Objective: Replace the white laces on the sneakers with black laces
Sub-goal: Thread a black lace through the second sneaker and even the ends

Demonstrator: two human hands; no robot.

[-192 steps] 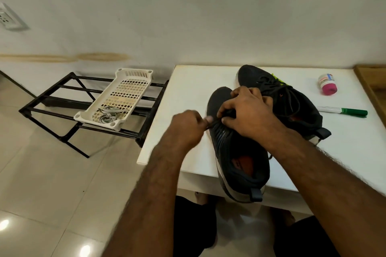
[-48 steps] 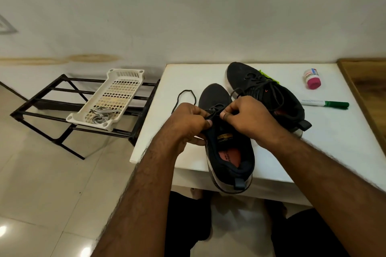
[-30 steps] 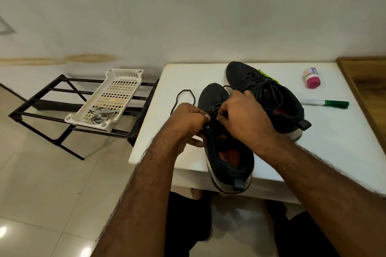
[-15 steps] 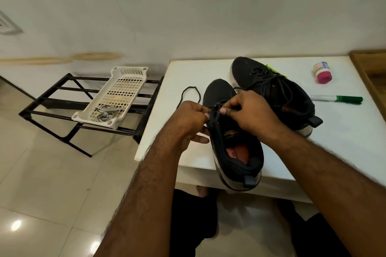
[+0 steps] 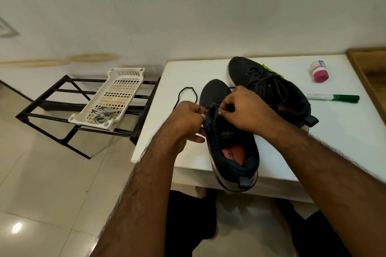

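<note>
Sneaker [image 5: 226,144], near one: on table [image 5: 344,131], heel overhanging toward me, long axis running away. My left hand [image 5: 186,123] pinches its left eyelet edge; my right hand [image 5: 246,110] pinches black lace [image 5: 186,94] opposite, equally near.

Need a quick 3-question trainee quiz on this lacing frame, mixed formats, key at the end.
1. True or false: the far sneaker already carries a black lace.
2. Where do the removed pale laces lie? A) white table B) white basket on the black rack C) floor
3. Fill in: both hands, left hand and right hand, work at the near sneaker, whose heel overhangs the table's ____ edge.

Key: 1 true; 2 B; 3 near (front).
</note>
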